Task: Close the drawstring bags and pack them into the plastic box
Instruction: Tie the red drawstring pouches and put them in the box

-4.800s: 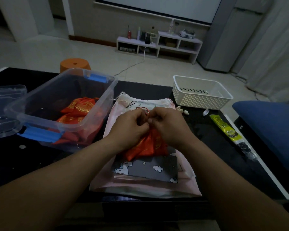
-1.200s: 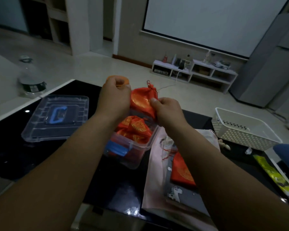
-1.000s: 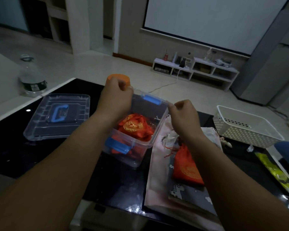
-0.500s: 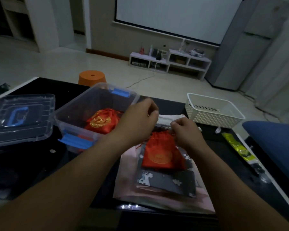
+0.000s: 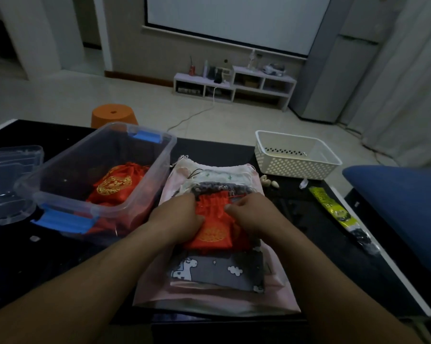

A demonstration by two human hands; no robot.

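between left hand [image 5: 177, 217] and right hand [image 5: 253, 214], red bag [image 5: 213, 233], mouth pointing away

dim indoor light | soft blur | wide-angle bending at edges

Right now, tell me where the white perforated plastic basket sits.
In the head view, the white perforated plastic basket stands at the far right of the black table, right of the pink fabric drawstring bag.
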